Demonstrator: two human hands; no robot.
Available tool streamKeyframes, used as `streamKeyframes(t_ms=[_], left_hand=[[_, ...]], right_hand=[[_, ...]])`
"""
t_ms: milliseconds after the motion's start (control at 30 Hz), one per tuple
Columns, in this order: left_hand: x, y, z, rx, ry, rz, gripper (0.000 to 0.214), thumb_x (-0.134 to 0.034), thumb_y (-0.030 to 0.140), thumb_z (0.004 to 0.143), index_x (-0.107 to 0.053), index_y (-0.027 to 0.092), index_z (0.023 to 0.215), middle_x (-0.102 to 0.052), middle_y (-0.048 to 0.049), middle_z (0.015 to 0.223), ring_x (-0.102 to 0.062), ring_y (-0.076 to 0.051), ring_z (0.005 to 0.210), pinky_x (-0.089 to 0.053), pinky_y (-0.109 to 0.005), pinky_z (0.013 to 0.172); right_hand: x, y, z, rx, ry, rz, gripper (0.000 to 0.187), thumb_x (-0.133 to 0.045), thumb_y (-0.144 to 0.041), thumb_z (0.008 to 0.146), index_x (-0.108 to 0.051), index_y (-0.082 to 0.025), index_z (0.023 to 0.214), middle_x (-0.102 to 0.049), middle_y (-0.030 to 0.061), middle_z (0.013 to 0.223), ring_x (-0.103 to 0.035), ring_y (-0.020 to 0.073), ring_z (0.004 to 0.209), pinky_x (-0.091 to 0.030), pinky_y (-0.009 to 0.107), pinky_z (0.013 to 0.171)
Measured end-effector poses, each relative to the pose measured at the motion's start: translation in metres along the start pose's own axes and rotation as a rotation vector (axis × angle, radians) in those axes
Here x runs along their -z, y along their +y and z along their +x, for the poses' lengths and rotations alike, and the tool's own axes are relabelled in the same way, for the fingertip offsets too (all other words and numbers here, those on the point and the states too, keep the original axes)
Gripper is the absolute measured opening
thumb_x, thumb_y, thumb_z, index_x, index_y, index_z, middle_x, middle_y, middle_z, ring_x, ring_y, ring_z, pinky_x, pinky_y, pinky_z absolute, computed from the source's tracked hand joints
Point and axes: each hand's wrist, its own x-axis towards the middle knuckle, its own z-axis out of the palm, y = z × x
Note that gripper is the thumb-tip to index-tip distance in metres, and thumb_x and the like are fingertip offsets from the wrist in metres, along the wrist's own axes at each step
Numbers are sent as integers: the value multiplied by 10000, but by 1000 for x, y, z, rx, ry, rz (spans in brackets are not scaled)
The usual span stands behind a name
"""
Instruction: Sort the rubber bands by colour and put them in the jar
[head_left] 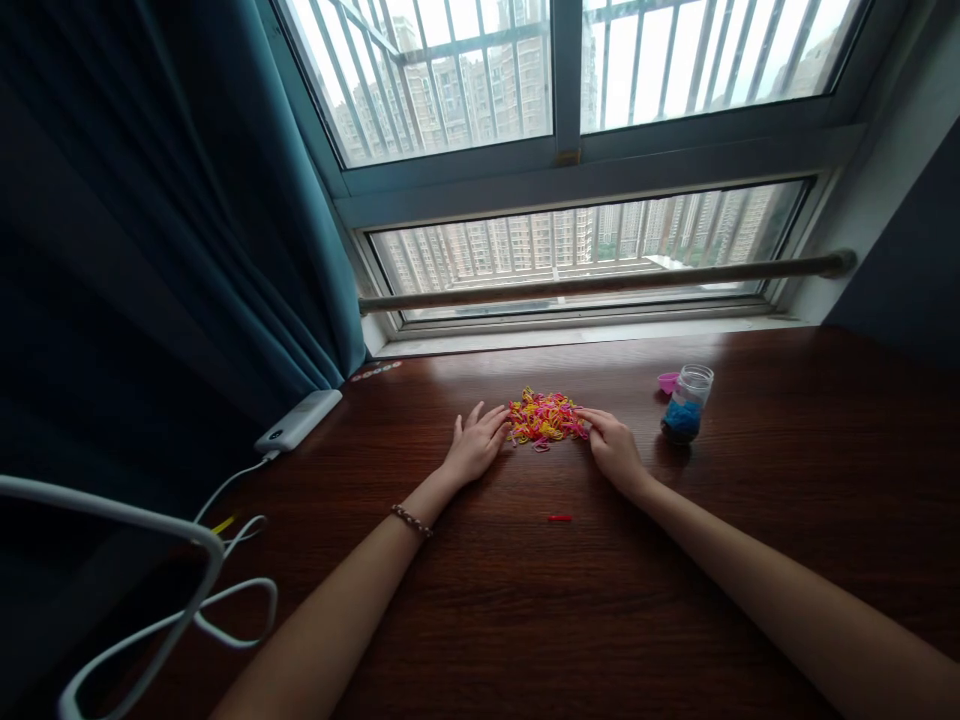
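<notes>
A small heap of pink, yellow and orange rubber bands point(541, 416) lies on the dark wooden table point(525, 600) near the window. My left hand point(474, 445) rests flat with fingers spread, its fingertips touching the heap's left edge. My right hand point(613, 446) lies at the heap's right edge, fingertips against the bands; whether it pinches any band is too small to tell. A single red band point(559, 518) lies alone on the table, nearer to me than both hands. A beaded bracelet point(411, 520) is on my left wrist.
A clear open jar point(686, 404) with blue bands inside stands right of my right hand, a pink lid point(667, 382) beside it. A white power bank point(298, 421) with white cables point(225, 600) lies at the left. Teal curtain point(150, 250) hangs left; the window sill is behind.
</notes>
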Motion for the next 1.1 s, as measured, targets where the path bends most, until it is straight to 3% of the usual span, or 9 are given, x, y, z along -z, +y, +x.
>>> streamKeyframes(t_ms=[233, 433, 633, 900, 1100], left_hand=[[4, -9, 3, -16, 136, -146, 268, -389, 267, 853, -616, 233, 990, -599, -41, 1105, -465, -218, 1109, -311, -446, 961], [9, -6, -1, -78, 176, -162, 124, -532, 217, 762, -644, 202, 812, -653, -27, 873, -557, -180, 869, -405, -317, 827], [8, -7, -2, -47, 166, -128, 132, -568, 226, 743, -648, 221, 847, -644, -11, 797, -540, -173, 816, -399, -300, 780], [7, -7, -2, -2, 182, -113, 84, -575, 265, 734, -614, 195, 708, -621, -16, 772, -534, -169, 792, -400, -290, 749], [3, -17, 2, 97, 241, -367, 164, -505, 308, 769, -590, 171, 738, -624, -21, 729, -573, -150, 699, -430, -259, 674]], right_hand=[[6, -4, -1, -201, 34, 250, 254, -486, -243, 747, -662, -162, 912, -673, 79, 935, -619, 209, 863, -470, 356, 810], [9, -9, -2, -227, 50, 314, 255, -611, -388, 681, -616, -153, 779, -663, 76, 785, -617, 195, 707, -491, 325, 676], [8, -11, -3, -202, 74, 260, 272, -598, -413, 696, -565, -164, 802, -635, 60, 749, -597, 178, 674, -477, 311, 649], [7, -14, -3, -184, 39, 261, 263, -578, -400, 716, -577, -161, 826, -632, 62, 764, -592, 174, 671, -471, 295, 633], [8, -16, -3, -177, 11, 226, 259, -499, -399, 774, -595, -159, 777, -627, 49, 704, -571, 162, 630, -438, 267, 589]])
